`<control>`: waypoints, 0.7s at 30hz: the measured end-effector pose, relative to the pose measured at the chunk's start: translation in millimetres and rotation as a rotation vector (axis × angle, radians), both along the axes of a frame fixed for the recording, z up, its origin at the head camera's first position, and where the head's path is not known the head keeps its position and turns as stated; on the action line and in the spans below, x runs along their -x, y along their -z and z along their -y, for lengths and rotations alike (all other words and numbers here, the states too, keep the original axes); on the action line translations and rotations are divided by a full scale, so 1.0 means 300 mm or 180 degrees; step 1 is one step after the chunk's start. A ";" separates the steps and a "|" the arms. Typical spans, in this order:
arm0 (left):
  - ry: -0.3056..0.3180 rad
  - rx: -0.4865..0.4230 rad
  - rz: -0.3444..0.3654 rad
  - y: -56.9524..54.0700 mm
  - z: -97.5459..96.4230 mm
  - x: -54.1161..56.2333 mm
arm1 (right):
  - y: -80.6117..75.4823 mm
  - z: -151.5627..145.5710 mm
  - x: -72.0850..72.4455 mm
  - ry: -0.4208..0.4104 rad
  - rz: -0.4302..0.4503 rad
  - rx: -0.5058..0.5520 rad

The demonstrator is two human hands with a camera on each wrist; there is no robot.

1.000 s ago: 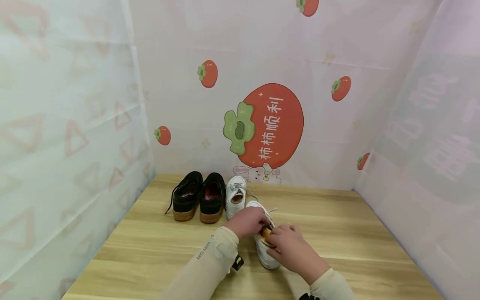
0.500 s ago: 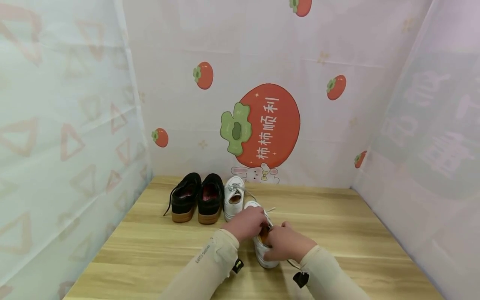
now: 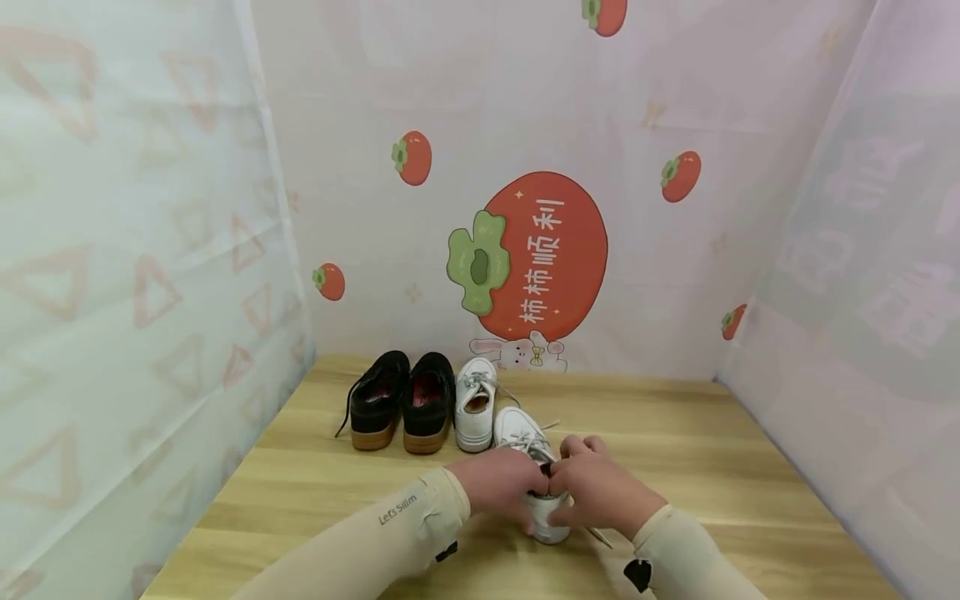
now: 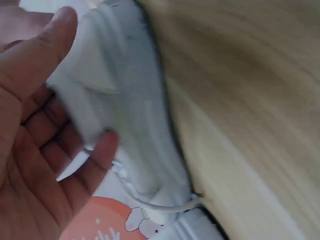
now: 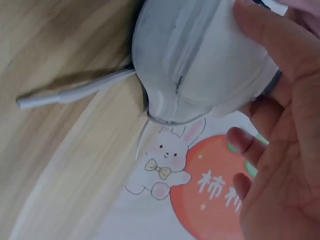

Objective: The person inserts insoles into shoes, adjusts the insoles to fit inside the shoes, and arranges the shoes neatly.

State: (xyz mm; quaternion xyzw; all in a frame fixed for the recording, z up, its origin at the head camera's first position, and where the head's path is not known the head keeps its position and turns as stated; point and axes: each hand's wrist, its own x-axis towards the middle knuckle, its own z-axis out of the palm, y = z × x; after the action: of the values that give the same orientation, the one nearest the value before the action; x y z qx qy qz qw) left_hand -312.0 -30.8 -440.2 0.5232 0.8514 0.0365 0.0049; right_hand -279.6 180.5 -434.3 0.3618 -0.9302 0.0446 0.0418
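Note:
One white lace-up shoe (image 3: 517, 423) stands on the wooden tabletop, toe pointing away from me and turned a little left. At its opening my left hand (image 3: 501, 483) bends its fingers over the collar, the thumb down by the heel's left side. From the right, my right hand (image 3: 603, 485) does the same, its fingertips meeting the left ones. In the right wrist view its thumb (image 5: 265, 30) presses against the heel (image 5: 225, 60). A small black patch shows between the fingertips; the shoe's inside is otherwise hidden. Loose lace ends (image 5: 75, 92) lie beside the shoe.
The other white shoe (image 3: 475, 412) stands farther back to the left, close to two black shoes (image 3: 429, 404) with tan soles. A printed cloth wall (image 3: 660, 275) rises behind the tabletop (image 3: 315, 500), with further cloth walls at left and right.
Both hands have drawn back toward the heel and closer together. The toe and laces now show, while the orange-brown inside is covered. The head view has shifted slightly.

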 end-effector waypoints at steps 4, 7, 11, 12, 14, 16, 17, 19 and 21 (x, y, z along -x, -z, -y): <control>0.0041 0.0006 -0.0127 0.033 -0.011 0.003 | -0.006 0.023 -0.004 0.0131 0.0147 -0.0182; -0.0051 0.0003 -0.0193 0.030 -0.029 -0.005 | -0.016 0.036 -0.002 0.0248 0.0189 -0.0240; -0.0107 0.0129 -0.0353 0.014 -0.048 -0.019 | -0.021 0.044 -0.012 0.0431 0.0321 -0.0207; -0.0080 0.0191 -0.0406 0.010 -0.047 -0.019 | -0.020 0.046 -0.016 0.0437 0.0329 -0.0220; -0.0046 0.0317 -0.0516 0.008 -0.040 -0.012 | -0.013 0.047 -0.024 0.0411 0.0255 -0.0276; -0.0029 0.0434 -0.0572 -0.002 -0.032 -0.006 | -0.006 0.050 -0.027 0.0314 0.0066 -0.0383; -0.0032 0.0480 -0.0579 -0.007 -0.027 -0.002 | -0.004 0.053 -0.028 0.0313 -0.0003 -0.0419; -0.0102 0.0533 -0.0552 -0.015 -0.022 -0.003 | -0.002 0.062 -0.032 0.0377 -0.0064 -0.0444; -0.0183 0.0495 -0.0437 -0.014 -0.023 -0.010 | -0.001 0.071 -0.036 0.0497 0.0010 -0.0395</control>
State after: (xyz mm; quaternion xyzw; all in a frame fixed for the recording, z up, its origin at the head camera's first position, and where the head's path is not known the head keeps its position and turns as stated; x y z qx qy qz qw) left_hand -309.0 -24.0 -435.9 0.4978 0.8647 -0.0655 -0.0139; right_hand -268.9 159.3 -434.1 0.2900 -0.9567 -0.0159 0.0213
